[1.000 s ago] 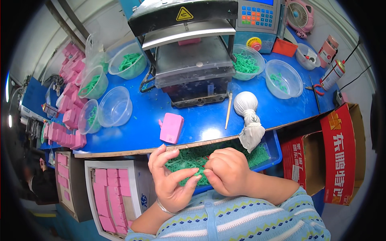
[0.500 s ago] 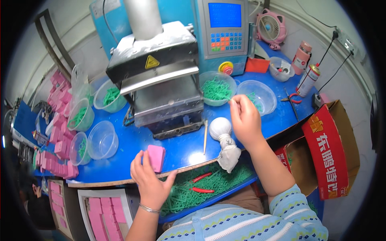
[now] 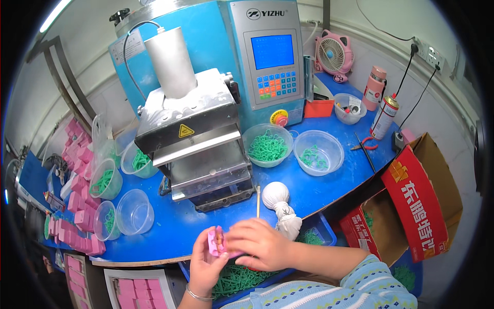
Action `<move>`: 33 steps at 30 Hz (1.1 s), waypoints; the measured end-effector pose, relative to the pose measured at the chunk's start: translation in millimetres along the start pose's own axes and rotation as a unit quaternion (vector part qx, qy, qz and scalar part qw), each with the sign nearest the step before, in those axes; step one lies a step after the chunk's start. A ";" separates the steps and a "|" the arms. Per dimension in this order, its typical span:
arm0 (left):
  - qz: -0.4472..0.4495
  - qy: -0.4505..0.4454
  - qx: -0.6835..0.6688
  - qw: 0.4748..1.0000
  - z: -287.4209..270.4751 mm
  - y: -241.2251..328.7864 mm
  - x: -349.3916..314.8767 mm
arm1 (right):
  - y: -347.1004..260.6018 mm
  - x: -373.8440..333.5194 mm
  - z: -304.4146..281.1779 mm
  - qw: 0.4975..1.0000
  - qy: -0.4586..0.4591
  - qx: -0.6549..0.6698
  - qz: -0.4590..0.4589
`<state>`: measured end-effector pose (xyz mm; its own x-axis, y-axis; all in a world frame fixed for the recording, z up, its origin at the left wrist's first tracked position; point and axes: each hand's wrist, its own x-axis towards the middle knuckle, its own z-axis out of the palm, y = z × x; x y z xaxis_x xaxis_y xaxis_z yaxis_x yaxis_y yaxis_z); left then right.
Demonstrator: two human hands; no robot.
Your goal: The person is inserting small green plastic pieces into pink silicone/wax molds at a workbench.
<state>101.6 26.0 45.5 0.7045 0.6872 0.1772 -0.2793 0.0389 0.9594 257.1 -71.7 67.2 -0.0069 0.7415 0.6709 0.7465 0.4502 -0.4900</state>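
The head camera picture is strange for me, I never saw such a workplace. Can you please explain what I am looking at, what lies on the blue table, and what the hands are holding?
The picture comes from a wide-angle camera worn on a person's head, looking down at their own two bare hands, so straight edges look bent. There is no robot. The left hand and right hand together hold a small pink block just above the near edge of the blue table. Behind them stands a metal press with a yellow warning sticker, and a blue control box with a screen and buttons. Around it stand clear bowls, several with small green pieces inside. A white cloth bundle lies near the right hand. More pink blocks are stacked at the left. A pink fan, a spray can and a red cardboard box are at the right.
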 end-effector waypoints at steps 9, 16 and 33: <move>-0.161 0.039 -0.305 0.938 19.4 7.8 -0.8 | -4.6 -12.2 18.0 0.938 0.082 0.180 0.284; -0.217 0.161 -0.243 0.932 26.7 4.6 -0.9 | -12.4 -13.1 25.2 0.987 0.065 0.082 0.120; -0.019 -0.005 -0.056 0.998 -0.9 11.0 -14.9 | -10.0 -15.1 18.4 0.896 -0.018 0.342 0.284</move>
<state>87.5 16.8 53.2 0.7226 0.6760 0.1442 -0.3229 0.1457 0.9352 237.4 -78.3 51.7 0.2137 0.9578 0.1921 0.0543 0.1847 -0.9813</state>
